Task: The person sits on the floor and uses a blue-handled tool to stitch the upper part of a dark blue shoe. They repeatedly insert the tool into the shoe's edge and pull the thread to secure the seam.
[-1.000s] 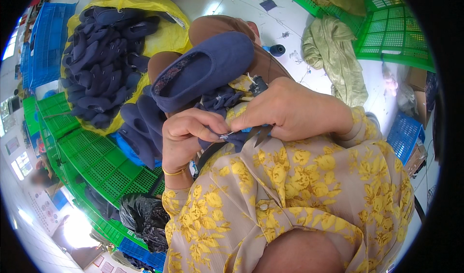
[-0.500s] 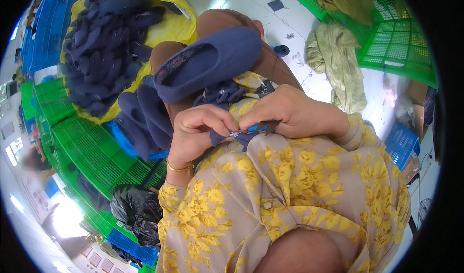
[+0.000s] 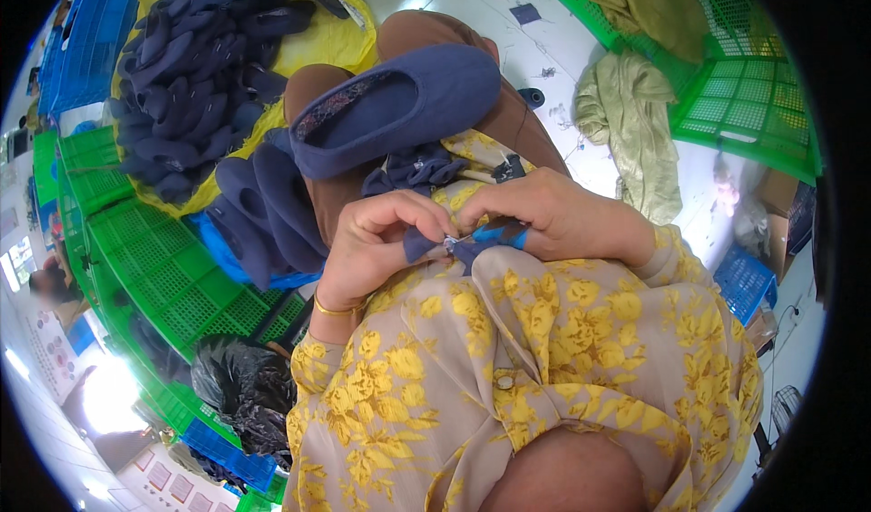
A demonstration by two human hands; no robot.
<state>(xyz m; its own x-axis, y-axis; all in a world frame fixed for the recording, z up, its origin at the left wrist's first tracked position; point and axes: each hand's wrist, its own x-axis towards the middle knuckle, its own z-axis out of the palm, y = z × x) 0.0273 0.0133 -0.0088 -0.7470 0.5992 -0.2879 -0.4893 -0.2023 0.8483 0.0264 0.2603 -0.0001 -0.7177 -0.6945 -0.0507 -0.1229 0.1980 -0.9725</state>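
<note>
My left hand (image 3: 381,244) pinches a small piece of navy blue fabric (image 3: 426,243) between thumb and fingers. My right hand (image 3: 553,213) holds blue-handled snips (image 3: 490,235) whose metal tip meets the fabric at my left fingertips. A navy blue felt slipper (image 3: 399,104) lies across my knees just beyond the hands. More navy fabric scraps (image 3: 413,169) are bunched on my lap between the slipper and my hands. My sleeves are beige with yellow flowers.
A yellow sack (image 3: 327,31) filled with navy slippers (image 3: 190,58) sits at upper left. Several slippers (image 3: 263,208) lean beside my left knee. Green plastic crates (image 3: 172,276) lie left, another green crate (image 3: 753,104) with olive cloth (image 3: 631,122) right. A black bag (image 3: 240,385) lies lower left.
My hands have drawn closer together and nearer my body, and the blue snips now meet the fabric at my left fingertips. The slipper stays on my knees.
</note>
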